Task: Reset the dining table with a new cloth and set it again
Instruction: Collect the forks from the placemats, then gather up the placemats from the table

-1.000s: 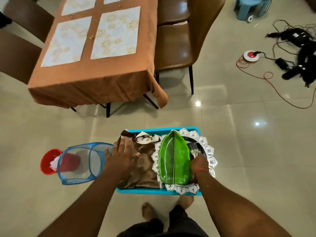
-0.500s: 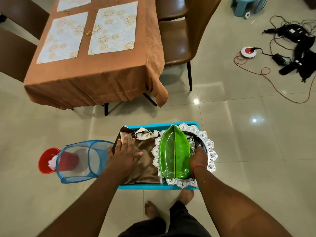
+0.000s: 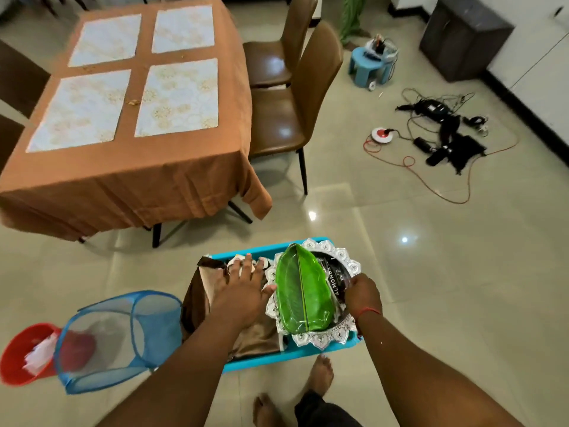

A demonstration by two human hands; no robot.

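Low centre of frame: left hand lies flat, fingers straight, steadying the folded brown satin cloth in the turquoise plastic crate, while right hand curls round the scalloped silver tray under the green leaf-shaped plate, presumably to carry them to the rust-clothed surface at upper left.

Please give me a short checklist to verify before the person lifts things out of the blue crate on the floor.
1. Left hand lies flat on the folded brown cloth: ok.
2. Right hand has a firm grip on the almonds packet: cannot tell.
3. Green leaf plate sits on top, free to lift: ok.
4. Old tablecloth removed from the table: not ok.
5. Four placemats cleared away: not ok.
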